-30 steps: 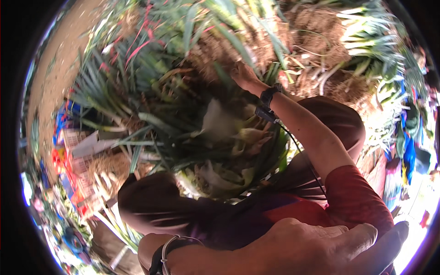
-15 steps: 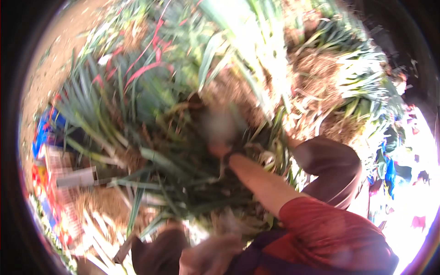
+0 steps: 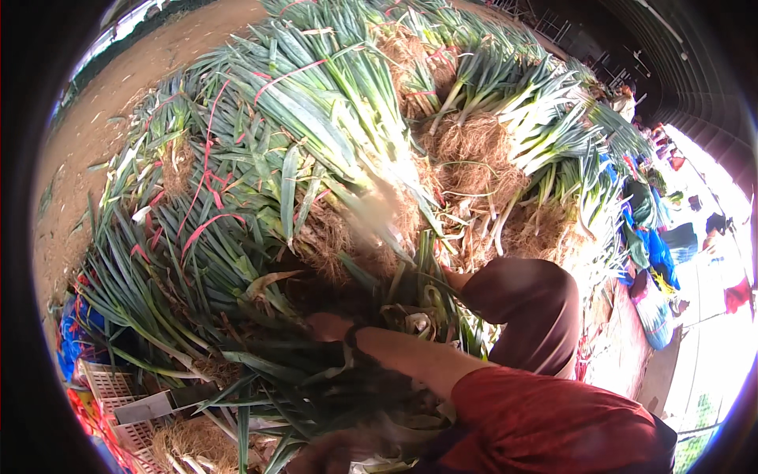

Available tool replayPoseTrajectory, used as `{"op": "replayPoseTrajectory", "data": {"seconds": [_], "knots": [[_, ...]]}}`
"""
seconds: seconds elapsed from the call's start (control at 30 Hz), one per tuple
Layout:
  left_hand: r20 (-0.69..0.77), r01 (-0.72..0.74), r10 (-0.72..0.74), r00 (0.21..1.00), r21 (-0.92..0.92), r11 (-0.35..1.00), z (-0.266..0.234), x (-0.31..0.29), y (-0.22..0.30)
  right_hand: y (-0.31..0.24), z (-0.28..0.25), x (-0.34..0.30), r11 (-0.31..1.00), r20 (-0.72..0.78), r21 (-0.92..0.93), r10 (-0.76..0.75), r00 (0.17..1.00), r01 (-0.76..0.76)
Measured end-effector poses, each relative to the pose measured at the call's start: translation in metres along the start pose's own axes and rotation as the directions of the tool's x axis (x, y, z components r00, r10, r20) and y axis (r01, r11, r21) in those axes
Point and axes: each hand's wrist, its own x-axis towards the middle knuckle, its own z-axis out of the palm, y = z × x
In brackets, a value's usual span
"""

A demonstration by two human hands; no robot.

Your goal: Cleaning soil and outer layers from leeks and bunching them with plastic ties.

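Observation:
My right forearm, in a red sleeve, reaches left across the leeks. A dark band circles its wrist. My right hand (image 3: 328,325) is down among the green leaves (image 3: 260,367) of a leek heap, beside a dark hollow. Its fingers are lost in shadow, so I cannot see whether it grips anything. Just beyond it lie leeks with shaggy brown roots (image 3: 324,237). My left hand cannot be made out; a dark blurred shape fills the bottom edge.
Red-tied leek bundles (image 3: 316,110) pile up ahead, with more roots (image 3: 474,154) to the right. A broad metal blade (image 3: 144,408) lies by a pale plastic crate (image 3: 106,387) at lower left. A bent brown-clothed limb (image 3: 525,308) stands right of my arm. Blue bags (image 3: 655,257) lie at far right.
The view has shifted, showing more of the pile ahead. My right hand now appears lower and farther left, among the leaves. A pale blurred shape at the bottom no longer shows clearly.

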Motion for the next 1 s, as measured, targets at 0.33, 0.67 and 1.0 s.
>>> {"op": "replayPoseTrajectory", "data": {"seconds": [0.33, 0.67, 1.0], "knots": [[-0.109, 0.068, -0.078, 0.991, -0.086, 0.994, 0.011, 0.016, -0.010, -0.020, -0.075, -0.123, 0.824, 0.277, 0.560, -0.091, 0.957, -0.084], [-0.341, -0.244, 0.270, 0.900, 0.119, 0.962, 0.003, 0.041, -0.050, -0.071, -0.109, -0.247, 0.780, -0.039, 0.548, -0.336, 0.941, 0.301], [-0.338, -0.538, 0.440, 0.832, -0.303, 0.786, -0.020, 0.028, -0.033, -0.124, -0.084, -0.311, 0.859, -0.245, 0.175, -0.435, 0.867, 0.481]]}}
